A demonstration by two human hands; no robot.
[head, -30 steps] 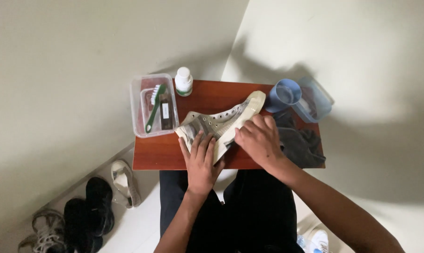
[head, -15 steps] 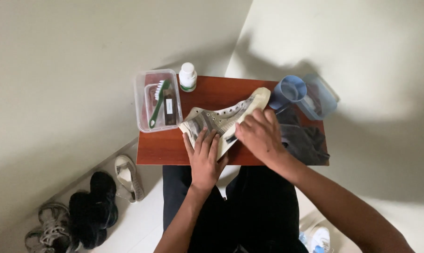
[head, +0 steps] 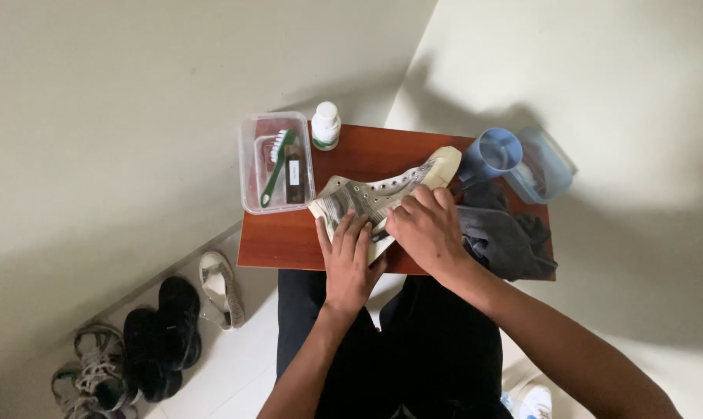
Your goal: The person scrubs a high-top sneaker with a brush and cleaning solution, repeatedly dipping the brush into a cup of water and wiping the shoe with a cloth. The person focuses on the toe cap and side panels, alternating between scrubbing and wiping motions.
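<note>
Both hands press a pale high-top sneaker [head: 382, 195] lying mid-table [head: 289, 240] — left hand [head: 350, 260] flat, fingers spread, on its near side, right hand [head: 429, 231] curled over the laces; its grip I cannot tell.

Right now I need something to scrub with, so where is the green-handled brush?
In the head view, the green-handled brush lies in the clear plastic tub at the table's far left corner, beside the white bottle and left of the shoe.

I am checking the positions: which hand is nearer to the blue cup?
The right hand. It rests on the sneaker, just beside the blue cup. The left hand lies on the sneaker's far side, farther away.
</note>
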